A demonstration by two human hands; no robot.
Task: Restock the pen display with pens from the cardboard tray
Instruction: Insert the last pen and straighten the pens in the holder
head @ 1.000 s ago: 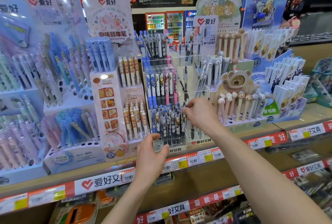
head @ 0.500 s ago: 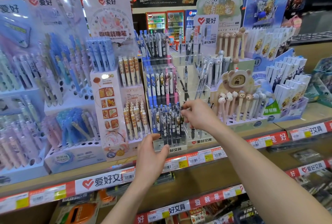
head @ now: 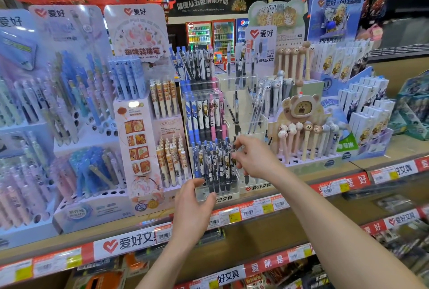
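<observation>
clear tiered pen display [head: 208, 192], dark pens [head: 214, 165] upright in front

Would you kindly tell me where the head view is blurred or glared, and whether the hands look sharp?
Head view: pastel pen displays at left are soft and hazy; a glare spot sits on the food-print box; left hand and right hand, pinching a pen, look fairly sharp.

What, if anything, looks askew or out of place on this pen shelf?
Two spots. In the clear stand, the few pens in its middle tier lean diagonally instead of standing upright. In the lower-left display, the blue pens lie crisscrossed in a jumble. Nothing looks spilled or broken.
</observation>
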